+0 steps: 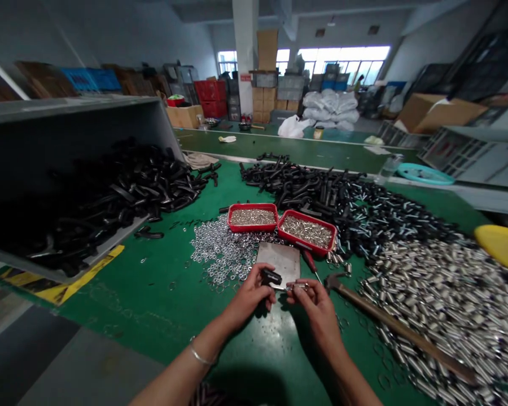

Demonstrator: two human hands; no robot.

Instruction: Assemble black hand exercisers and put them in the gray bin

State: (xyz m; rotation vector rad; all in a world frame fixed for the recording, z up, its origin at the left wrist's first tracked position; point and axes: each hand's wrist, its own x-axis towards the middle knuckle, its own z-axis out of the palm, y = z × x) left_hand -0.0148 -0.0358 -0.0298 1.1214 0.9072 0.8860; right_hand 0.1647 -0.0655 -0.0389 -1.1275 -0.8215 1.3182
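My left hand (254, 290) is closed around a black handle (271, 276), with a thin metal pin pointing right from it. Close by on the right, my right hand (315, 301) pinches a small metal spring (300, 286) at the pin's tip. Whether the spring is around the pin or only touching it, I cannot tell. Both hands are over the near edge of a square metal plate (279, 260) on the green table. Behind the plate stand two red trays (253, 229) full of tiny metal parts. A screwdriver (308, 260) with a red grip lies beside the plate.
A hammer (389, 318) lies at the right against a large heap of metal springs (449, 293). Loose metal rings (220, 254) spread left of the plate. Black handles (296, 183) are piled behind the trays, and more fill a tipped grey bin (165, 129) at left.
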